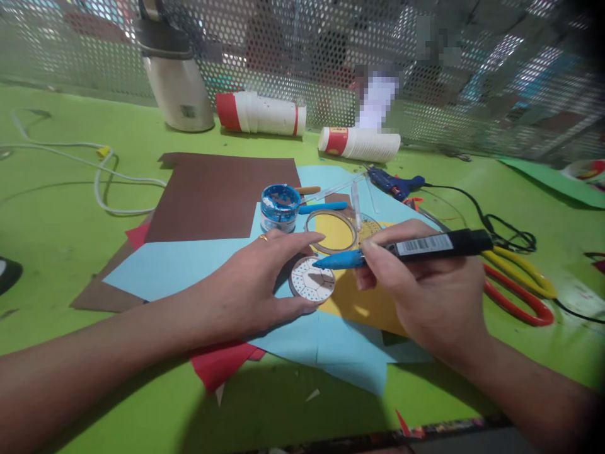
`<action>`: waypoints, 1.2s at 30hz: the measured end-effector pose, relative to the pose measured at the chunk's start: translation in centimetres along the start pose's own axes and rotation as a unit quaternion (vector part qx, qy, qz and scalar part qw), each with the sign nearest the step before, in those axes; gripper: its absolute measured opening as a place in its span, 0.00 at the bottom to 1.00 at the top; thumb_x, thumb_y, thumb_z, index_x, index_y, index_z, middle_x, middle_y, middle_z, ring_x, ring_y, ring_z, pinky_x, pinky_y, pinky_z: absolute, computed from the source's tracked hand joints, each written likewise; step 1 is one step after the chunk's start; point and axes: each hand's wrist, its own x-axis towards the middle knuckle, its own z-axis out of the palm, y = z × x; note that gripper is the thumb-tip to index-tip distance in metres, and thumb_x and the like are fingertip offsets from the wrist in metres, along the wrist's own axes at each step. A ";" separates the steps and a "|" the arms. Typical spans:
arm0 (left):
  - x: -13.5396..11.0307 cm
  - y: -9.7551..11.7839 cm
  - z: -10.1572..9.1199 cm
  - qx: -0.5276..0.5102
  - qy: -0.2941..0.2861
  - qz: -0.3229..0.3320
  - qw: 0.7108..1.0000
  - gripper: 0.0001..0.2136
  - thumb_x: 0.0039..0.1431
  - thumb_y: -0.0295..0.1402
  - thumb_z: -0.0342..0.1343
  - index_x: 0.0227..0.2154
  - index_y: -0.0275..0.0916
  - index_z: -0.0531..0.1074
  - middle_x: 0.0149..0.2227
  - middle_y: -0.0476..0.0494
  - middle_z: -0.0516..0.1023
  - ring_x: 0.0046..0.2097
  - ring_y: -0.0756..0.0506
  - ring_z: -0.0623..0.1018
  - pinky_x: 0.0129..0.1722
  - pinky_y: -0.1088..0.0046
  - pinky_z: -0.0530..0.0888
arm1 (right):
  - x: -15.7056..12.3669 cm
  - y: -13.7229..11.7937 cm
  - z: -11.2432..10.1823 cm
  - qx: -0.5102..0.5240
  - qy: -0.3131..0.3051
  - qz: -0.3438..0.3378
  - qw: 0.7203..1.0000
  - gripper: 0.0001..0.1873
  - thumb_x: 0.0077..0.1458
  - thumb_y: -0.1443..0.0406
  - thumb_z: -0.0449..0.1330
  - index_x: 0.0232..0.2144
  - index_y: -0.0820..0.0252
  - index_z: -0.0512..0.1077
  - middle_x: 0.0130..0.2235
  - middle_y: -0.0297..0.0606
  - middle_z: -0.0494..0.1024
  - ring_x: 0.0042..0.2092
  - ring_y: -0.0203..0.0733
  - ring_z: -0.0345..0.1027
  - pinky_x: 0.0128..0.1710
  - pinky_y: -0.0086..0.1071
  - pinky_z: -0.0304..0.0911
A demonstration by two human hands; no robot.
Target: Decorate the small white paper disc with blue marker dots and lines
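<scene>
My left hand curves round a small round white disc, thumb at its near edge and fingers at its far side. Black lines divide the disc into panels like a football, and blue dots fill several of them. In my right hand is a black marker pen with a blue tip end, its point at or just above the disc's upper part. Behind the disc lie a round ring frame and a glass jar of blue paint. Yellow card and light blue paper spread underneath.
Red-and-yellow-handled scissors lie right of my right hand. A blue glue gun with a black cord sits behind. Brown card, stacked paper cups and a white kettle-like container stand towards the perforated metal screen.
</scene>
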 end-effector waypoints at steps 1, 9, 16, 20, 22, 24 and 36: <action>0.0 0.0 0.0 0.000 -0.001 0.000 1.000 0.32 0.53 0.38 0.62 0.60 0.39 0.61 0.56 0.40 0.73 0.55 0.38 0.72 0.53 0.59 0.70 | 0.0 0.2 0.0 0.003 -0.013 0.007 1.000 0.04 0.51 0.69 0.64 0.26 0.59 0.72 0.24 0.32 0.73 0.23 0.33 0.69 0.24 0.28 0.68; -0.1 0.0 0.1 0.006 0.001 0.013 1.000 0.31 0.53 0.36 0.62 0.60 0.39 0.61 0.56 0.41 0.73 0.53 0.38 0.73 0.51 0.60 0.71 | -0.3 0.8 -0.5 -0.001 -0.111 0.020 0.994 0.02 0.55 0.68 0.61 0.33 0.59 0.73 0.32 0.36 0.76 0.35 0.38 0.74 0.28 0.30 0.68; -0.1 0.1 0.0 0.005 0.002 0.011 1.000 0.32 0.53 0.36 0.63 0.60 0.38 0.61 0.56 0.40 0.73 0.54 0.39 0.73 0.52 0.60 0.71 | -0.3 0.5 -0.5 -0.019 -0.108 0.030 0.994 0.02 0.54 0.68 0.60 0.32 0.60 0.73 0.31 0.36 0.77 0.34 0.38 0.74 0.29 0.30 0.68; 0.0 0.1 0.0 0.004 0.005 0.008 1.000 0.32 0.52 0.36 0.63 0.60 0.38 0.61 0.56 0.40 0.73 0.55 0.38 0.73 0.52 0.60 0.71 | -0.2 0.5 -0.4 -0.046 -0.107 0.031 0.993 0.02 0.53 0.68 0.60 0.31 0.60 0.73 0.30 0.35 0.78 0.33 0.37 0.74 0.26 0.29 0.67; 0.0 0.0 0.0 0.004 0.005 0.010 1.000 0.32 0.53 0.36 0.63 0.60 0.38 0.61 0.57 0.40 0.73 0.55 0.38 0.72 0.52 0.60 0.71 | -0.2 0.4 -0.5 -0.064 -0.111 0.023 0.992 0.02 0.52 0.68 0.59 0.30 0.60 0.72 0.29 0.35 0.78 0.31 0.36 0.73 0.24 0.28 0.66; 0.1 0.0 0.1 0.005 0.004 0.011 1.000 0.32 0.53 0.36 0.63 0.60 0.39 0.61 0.57 0.41 0.73 0.55 0.38 0.72 0.52 0.60 0.71 | -0.2 0.2 -0.5 -0.081 -0.116 0.016 0.990 0.02 0.51 0.69 0.59 0.29 0.60 0.72 0.28 0.34 0.77 0.29 0.35 0.72 0.23 0.27 0.64; 0.0 -0.2 0.2 0.005 0.008 0.021 1.000 0.32 0.53 0.36 0.63 0.60 0.39 0.61 0.58 0.41 0.72 0.55 0.39 0.72 0.53 0.61 0.70 | -0.3 0.5 -0.2 -0.087 -0.116 0.007 0.989 0.02 0.52 0.69 0.60 0.30 0.59 0.72 0.27 0.30 0.76 0.25 0.30 0.69 0.24 0.26 0.66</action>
